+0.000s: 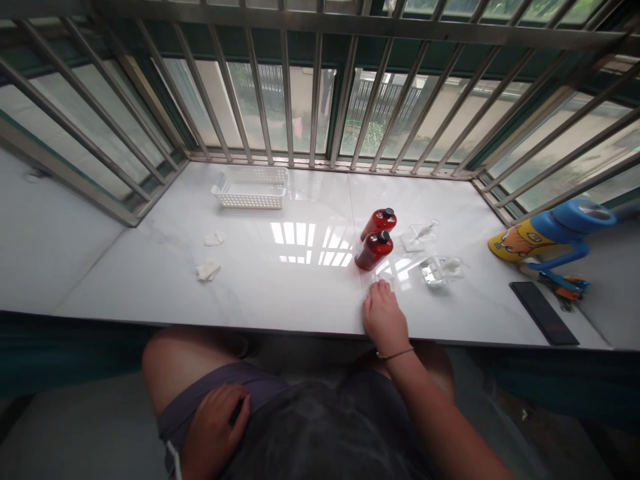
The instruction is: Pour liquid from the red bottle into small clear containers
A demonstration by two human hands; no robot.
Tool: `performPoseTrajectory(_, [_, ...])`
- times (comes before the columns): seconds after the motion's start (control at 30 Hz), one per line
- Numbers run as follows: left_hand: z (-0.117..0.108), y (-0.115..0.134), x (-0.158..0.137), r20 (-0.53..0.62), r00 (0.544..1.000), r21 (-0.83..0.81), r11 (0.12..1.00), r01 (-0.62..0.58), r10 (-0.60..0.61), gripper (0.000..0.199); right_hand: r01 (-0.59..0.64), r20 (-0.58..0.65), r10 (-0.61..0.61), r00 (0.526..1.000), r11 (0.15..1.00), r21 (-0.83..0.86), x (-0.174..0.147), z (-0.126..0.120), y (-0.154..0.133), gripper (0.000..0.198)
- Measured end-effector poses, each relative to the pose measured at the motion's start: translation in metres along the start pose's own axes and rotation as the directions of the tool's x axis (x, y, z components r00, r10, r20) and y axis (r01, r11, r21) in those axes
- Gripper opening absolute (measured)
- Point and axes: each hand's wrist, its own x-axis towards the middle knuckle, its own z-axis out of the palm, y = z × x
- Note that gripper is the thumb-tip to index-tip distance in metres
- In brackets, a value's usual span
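Observation:
My right hand (385,319) rests at the counter's front edge, fingers together and bent down to the surface. At its fingertips shows a faint clear shape, too indistinct to name. Just beyond stand two red bottles with black caps, the nearer bottle (374,252) partly covering the farther bottle (379,221). To the right of them lie a clear plastic piece (419,236) and another clear plastic piece (442,271), each with a whitish part on top. My left hand (220,420) lies on my thigh with loosely bent fingers and the thumb apart, holding nothing visible.
A white perforated basket (253,195) stands at the back left. Two crumpled white scraps, one a tissue-like piece (208,271), lie left. On the right are a blue-and-yellow bottle (545,233), a black phone (543,313) and an orange-blue item (570,287). Metal bars (320,100) enclose the counter.

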Motion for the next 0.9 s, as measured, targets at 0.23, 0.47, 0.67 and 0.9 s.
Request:
performPoseTrajectory(0.23, [-0.001, 0.001, 0.0, 0.011, 1.0, 0.015, 1.0, 0.017, -0.017, 0.019, 0.558, 0.133, -0.618, 0.775, 0.768, 0.315, -0.001, 0.046, -0.2, 0.051])
performPoseTrajectory(0.47, [-0.003, 0.003, -0.001, 0.027, 0.999, 0.023, 0.999, 0.043, -0.044, 0.022, 0.458, 0.191, -0.519, 0.833, 0.841, 0.288, 0.031, 0.047, -0.159, 0.055])
performPoseTrajectory(0.67, [0.001, 0.001, -0.001, 0.018, 0.998, 0.01, 0.999, 0.053, -0.053, 0.018, 0.192, 0.157, -0.214, 0.964, 0.971, 0.145, 0.084, 0.044, -0.102, 0.063])
performPoseTrajectory(0.9, [0.005, -0.005, -0.001, 0.028, 0.998, 0.025, 0.998, 0.053, -0.053, 0.019, 0.54, 0.204, -0.607, 0.768, 0.786, 0.302, 0.015, 0.052, -0.225, 0.057])
